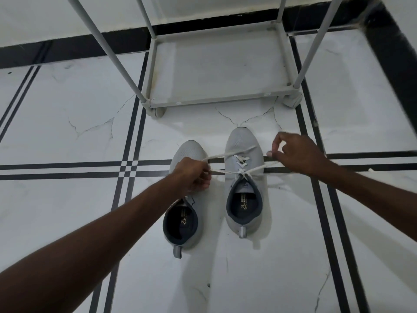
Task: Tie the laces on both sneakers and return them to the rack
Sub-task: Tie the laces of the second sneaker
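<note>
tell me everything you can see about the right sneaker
The right sneaker is light grey with a mesh-looking upper, a dark grey lined collar, a printed insole and a small heel pull tab. It stands upright on the white tiled floor, toe toward the rack, beside and slightly ahead of the left sneaker. Its white laces are crossed over the tongue and pulled taut sideways, one end in the left hand, the other in the right hand. No bow yet.
</note>
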A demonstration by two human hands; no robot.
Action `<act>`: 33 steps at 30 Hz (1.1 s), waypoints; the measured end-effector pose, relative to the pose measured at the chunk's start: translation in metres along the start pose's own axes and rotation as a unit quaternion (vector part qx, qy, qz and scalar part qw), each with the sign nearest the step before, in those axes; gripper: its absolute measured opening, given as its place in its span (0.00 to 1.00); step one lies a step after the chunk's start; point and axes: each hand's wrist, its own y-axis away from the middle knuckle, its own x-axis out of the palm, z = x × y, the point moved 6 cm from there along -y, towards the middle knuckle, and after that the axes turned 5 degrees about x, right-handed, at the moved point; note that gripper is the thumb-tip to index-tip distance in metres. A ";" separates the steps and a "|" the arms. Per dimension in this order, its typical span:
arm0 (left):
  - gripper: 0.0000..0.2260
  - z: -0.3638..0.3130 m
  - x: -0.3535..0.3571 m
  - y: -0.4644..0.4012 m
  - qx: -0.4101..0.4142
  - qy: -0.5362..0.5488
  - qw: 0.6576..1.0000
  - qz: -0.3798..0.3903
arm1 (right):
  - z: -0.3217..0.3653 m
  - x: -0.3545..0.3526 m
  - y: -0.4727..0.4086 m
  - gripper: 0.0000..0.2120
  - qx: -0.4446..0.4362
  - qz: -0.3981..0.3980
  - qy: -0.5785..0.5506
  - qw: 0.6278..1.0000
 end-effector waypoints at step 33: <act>0.09 -0.032 0.059 0.020 0.484 -0.526 0.699 0.015 | -0.008 0.075 0.047 0.06 0.293 0.347 -0.296 0.841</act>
